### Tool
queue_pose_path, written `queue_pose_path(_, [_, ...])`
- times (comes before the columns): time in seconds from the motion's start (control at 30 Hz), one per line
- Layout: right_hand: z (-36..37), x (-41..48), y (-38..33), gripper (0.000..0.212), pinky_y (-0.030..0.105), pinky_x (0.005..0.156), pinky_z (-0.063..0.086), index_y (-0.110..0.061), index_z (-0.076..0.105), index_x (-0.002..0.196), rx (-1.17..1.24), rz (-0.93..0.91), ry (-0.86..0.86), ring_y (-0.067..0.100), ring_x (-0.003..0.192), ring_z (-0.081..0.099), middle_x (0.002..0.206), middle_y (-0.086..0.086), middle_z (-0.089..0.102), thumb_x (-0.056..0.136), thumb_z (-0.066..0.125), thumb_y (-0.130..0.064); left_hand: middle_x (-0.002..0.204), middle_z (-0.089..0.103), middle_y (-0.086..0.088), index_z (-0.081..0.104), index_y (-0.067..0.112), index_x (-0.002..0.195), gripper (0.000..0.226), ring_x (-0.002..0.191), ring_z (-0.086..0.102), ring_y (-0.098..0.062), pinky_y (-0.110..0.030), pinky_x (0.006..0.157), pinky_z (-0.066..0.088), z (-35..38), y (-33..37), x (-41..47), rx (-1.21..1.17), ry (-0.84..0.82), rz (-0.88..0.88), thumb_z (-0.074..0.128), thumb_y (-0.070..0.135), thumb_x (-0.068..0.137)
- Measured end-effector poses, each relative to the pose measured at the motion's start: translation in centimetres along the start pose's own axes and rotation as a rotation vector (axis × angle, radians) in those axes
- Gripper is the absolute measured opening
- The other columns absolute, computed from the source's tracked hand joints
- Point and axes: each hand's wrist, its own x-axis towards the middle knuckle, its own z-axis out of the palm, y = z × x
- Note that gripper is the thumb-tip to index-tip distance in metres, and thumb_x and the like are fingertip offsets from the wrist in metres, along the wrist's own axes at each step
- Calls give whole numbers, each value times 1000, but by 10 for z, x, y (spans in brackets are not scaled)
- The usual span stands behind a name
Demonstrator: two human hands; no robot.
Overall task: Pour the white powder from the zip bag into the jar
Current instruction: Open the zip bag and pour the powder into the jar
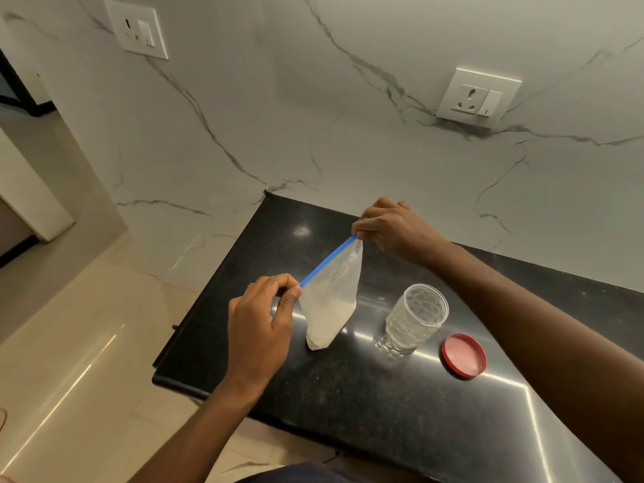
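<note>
A clear zip bag [332, 298] with a blue zip strip stands upright on the black counter [366, 395], white powder filling its lower half. My left hand [259, 325] pinches the near end of the blue strip. At the far end of the strip, my right hand [393, 228] pinches the bag's other top corner. The strip is stretched straight between both hands and looks closed. An empty clear textured jar [416, 318] stands open to the right of the bag, a short gap away. Its red lid [464, 355] lies flat on the counter further right.
The marble wall behind the counter carries two white sockets [479, 97] [137, 27]. The counter's left edge drops to a beige tiled floor [69, 360]. My right forearm crosses above the counter's right side.
</note>
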Motion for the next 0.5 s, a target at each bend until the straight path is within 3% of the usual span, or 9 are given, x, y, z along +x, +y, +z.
queue_pose_path(0.1, [6, 0, 3, 29, 36, 87, 46, -23, 74, 125, 28, 11, -20, 23, 114, 55, 125, 0, 72, 97, 70, -27, 101, 68, 18, 71, 24, 102, 9, 96, 70, -13, -56, 94, 60, 1, 6, 2, -23, -24, -4, 71, 30, 95])
queue_pose_path(0.23, [6, -2, 2, 33, 37, 94, 52, -21, 69, 135, 223, 112, 24, 24, 114, 57, 130, 4, 69, 102, 63, -19, 89, 73, 21, 72, 30, 94, 24, 93, 70, -4, -15, 80, 60, -11, 7, 15, -132, -87, -75, 71, 54, 92])
queue_pose_path(0.3, [8, -7, -1, 40, 33, 96, 49, -23, 62, 142, 308, 172, 83, 25, 117, 57, 132, 5, 66, 103, 61, -15, 90, 74, 21, 72, 37, 94, 13, 94, 69, 2, -5, 74, 54, -12, 8, 35, -145, -119, -96, 69, 50, 95])
queue_pose_path(0.4, [13, -15, -12, 47, 32, 102, 45, -28, 59, 145, 361, 173, 102, 24, 126, 54, 139, 5, 61, 101, 63, -14, 91, 73, 24, 72, 41, 100, 5, 89, 70, 7, -3, 65, 51, -2, 8, 77, -65, -316, -187, 69, 43, 97])
queue_pose_path(0.5, [16, -15, -25, 44, 38, 108, 44, -32, 64, 139, 238, 76, 62, 24, 134, 49, 147, 4, 57, 98, 69, -20, 93, 78, 10, 79, 30, 102, 10, 83, 77, -6, -14, 61, 58, 17, 13, 108, -81, -588, -300, 74, 36, 95])
